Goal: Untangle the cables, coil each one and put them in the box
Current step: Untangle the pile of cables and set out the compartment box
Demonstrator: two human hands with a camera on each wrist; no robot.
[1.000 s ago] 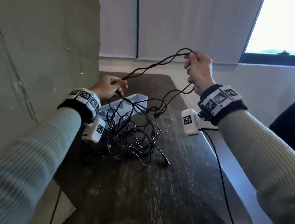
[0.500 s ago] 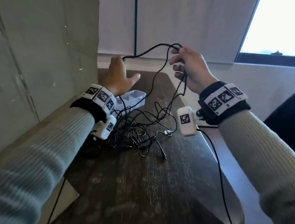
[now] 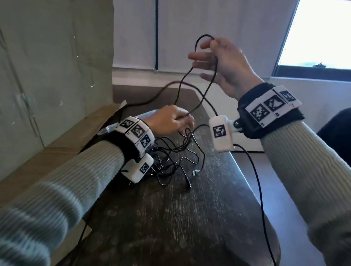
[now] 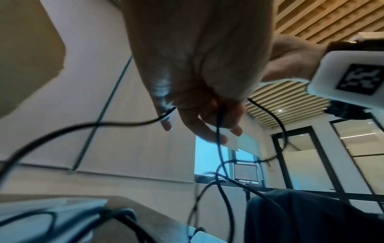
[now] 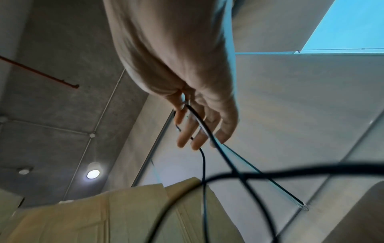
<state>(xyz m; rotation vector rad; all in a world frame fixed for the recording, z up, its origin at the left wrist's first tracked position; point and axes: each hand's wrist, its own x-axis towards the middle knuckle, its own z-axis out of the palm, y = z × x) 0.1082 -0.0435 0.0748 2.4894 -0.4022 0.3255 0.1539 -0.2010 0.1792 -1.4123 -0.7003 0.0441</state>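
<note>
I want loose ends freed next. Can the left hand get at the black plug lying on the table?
Probably yes: the black plug lies uncovered on the table below the left hand, though its fingers already pinch a cable.

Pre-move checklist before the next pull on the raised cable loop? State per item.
1. Right hand has the raised cable loop: ok, pinched at the top, other fingers spread.
2. Left hand has a strand lower down: ok, fingers curled round it.
3. Loop free of the tangle: not ok, both strands run down into the pile.
4. Strands between the hands uncrossed: not ok, they cross below the right hand.
5. Box reachable: cannot tell, mostly hidden behind the left hand.
6. Any cable coiled: not ok, none.
</note>
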